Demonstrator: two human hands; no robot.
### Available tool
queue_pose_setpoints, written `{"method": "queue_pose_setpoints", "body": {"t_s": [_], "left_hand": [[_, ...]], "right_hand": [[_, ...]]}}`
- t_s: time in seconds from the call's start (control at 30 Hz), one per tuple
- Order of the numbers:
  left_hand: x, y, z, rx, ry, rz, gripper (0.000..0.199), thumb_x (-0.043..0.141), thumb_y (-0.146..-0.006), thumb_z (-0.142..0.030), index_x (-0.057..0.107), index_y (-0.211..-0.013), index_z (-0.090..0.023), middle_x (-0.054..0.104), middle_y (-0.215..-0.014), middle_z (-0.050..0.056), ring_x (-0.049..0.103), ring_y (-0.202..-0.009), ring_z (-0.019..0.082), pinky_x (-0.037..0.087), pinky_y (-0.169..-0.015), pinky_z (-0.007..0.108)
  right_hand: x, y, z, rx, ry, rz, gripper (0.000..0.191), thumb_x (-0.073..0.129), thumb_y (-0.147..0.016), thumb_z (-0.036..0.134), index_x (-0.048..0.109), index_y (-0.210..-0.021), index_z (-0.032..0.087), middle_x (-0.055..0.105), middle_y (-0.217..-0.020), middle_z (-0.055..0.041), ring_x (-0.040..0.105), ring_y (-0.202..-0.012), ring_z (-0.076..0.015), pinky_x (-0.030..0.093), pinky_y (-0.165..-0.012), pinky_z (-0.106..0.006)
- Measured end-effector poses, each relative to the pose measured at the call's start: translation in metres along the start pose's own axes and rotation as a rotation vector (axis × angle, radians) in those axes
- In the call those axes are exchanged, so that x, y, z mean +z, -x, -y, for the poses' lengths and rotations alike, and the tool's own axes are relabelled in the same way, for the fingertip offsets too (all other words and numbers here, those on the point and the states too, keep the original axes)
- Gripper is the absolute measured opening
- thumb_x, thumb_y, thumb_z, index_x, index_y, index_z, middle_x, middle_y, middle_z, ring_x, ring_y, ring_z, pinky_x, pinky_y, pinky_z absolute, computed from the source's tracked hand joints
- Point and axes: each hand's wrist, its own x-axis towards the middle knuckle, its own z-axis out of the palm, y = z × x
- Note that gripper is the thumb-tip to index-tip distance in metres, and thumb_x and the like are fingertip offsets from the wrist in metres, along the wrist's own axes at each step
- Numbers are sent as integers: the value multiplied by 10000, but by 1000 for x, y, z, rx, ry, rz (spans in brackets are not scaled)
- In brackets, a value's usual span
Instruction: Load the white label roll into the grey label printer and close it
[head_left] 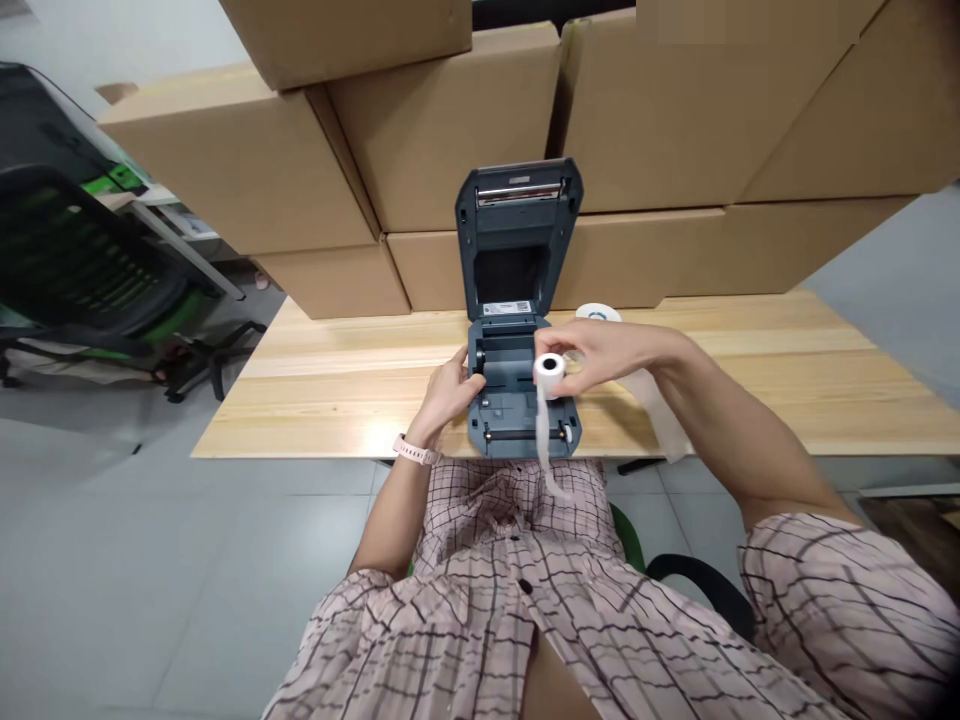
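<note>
A dark grey label printer stands near the front edge of the table, its lid raised and tipped back. My left hand grips the printer's left side, thumb over the rim and fingers along the outer wall. Over the right part of the open bay, my right hand pinches a small white paper roll with a dark core. From that roll a loose paper strip hangs past the printer's front edge. Whether the roll touches the printer, I cannot tell.
Large cardboard boxes are stacked along the back of the wooden table. Behind my right hand lies another white roll, and a paper strip trails beneath my right forearm. An office chair stands at the left.
</note>
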Motion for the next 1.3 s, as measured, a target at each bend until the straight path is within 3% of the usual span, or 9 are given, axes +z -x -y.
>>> {"method": "queue_pose_setpoints", "body": {"t_s": [0.17,0.33,0.43,0.53,0.6,0.73,0.8,1.07,1.3], "left_hand": [[5,0,6,-9,74,-16,699,564,-777,-229,602,-1470,-148,523,-621,-53,453,-572,152,306,-593,282],[14,1,16,-24,118,-86,727,581,-802,-281,567,-1513,-129,553,-686,-32,516,-665,170,368,-652,288],[20,-1,20,6,164,-140,776,608,-777,-296,539,-1534,-139,705,-1021,67,620,-903,209,485,-836,322],[25,-3,20,86,333,-119,797,611,-748,-277,518,-1530,-156,651,-1424,136,616,-1227,256,483,-1075,366],[27,-2,18,106,437,-84,782,605,-756,-271,507,-1524,-164,614,-1511,135,588,-1328,267,454,-1147,375],[28,-1,16,87,512,-59,777,615,-768,-261,483,-1527,-161,620,-1507,138,597,-1335,271,455,-1161,400],[29,-2,17,87,513,-56,785,615,-767,-252,470,-1533,-160,618,-1503,137,598,-1330,275,465,-1152,412],[32,-2,18,70,576,-72,795,616,-766,-227,458,-1543,-164,609,-1504,124,575,-1363,265,465,-1155,391],[34,-1,13,-3,677,-41,871,658,-747,-241,396,-1576,-179,570,-1559,126,594,-1346,267,464,-1166,402]], "right_hand": [[20,-35,-5,-111,111,101,338,630,-957,500,698,-1083,194,760,-1037,-69,661,-882,-207,460,-755,-302],[44,-42,-14,-130,294,0,295,524,-1034,414,739,-1075,216,786,-1016,-82,684,-943,-253,453,-879,-357],[54,-40,-13,-132,371,-20,315,452,-1057,352,733,-1087,213,778,-989,-88,689,-976,-274,452,-979,-431],[63,-35,-10,-121,412,-73,365,378,-1072,285,717,-1176,198,791,-1045,-113,708,-1010,-286,452,-1070,-505],[71,-29,-6,-83,406,-137,412,345,-1089,290,707,-1265,201,800,-1152,-128,720,-1089,-305,450,-1122,-552],[91,-13,2,5,428,-258,505,367,-1102,394,608,-1499,197,640,-1533,-135,606,-1409,-336,429,-1215,-587],[101,-5,5,10,431,-287,530,364,-1105,401,589,-1529,176,568,-1605,-139,543,-1490,-319,396,-1266,-577],[124,12,21,11,433,-334,522,352,-1116,414,596,-1514,179,640,-1531,-137,600,-1432,-311,447,-1247,-578],[152,15,37,68,520,-469,545,355,-1117,431,596,-1500,128,547,-1607,-196,536,-1501,-342,420,-1275,-600]]}}
